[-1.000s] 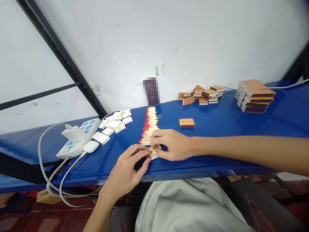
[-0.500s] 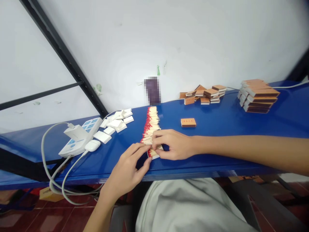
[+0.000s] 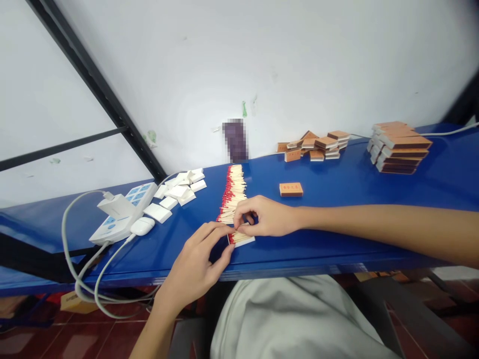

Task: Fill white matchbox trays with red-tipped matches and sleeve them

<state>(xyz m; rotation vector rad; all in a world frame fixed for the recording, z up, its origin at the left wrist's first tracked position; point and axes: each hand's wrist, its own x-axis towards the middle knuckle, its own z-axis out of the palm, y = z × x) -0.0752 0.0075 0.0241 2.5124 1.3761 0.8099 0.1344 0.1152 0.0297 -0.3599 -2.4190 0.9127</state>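
A long row of red-tipped matches [image 3: 232, 190] lies on the blue table [image 3: 337, 234], running away from me. At its near end sits a small white tray filled with matches [image 3: 241, 238]. My left hand [image 3: 198, 264] pinches the left end of that tray with thumb and fingers closed on it. My right hand [image 3: 262, 217] is curled just behind the tray, its fingertips pinched on a few matches from the row's near end.
Several white empty trays [image 3: 178, 192] lie left of the row, beside a white power strip with a plug [image 3: 119, 212], a white earbud case [image 3: 141, 227] and grey cables. One brown matchbox [image 3: 291, 189] lies alone; brown matchboxes are piled [image 3: 318, 144] and stacked [image 3: 398, 148] at the back right.
My right hand has lifted off the tray and drawn back a little toward the match row, uncovering the filled tray. My left hand has stayed on the tray's end.
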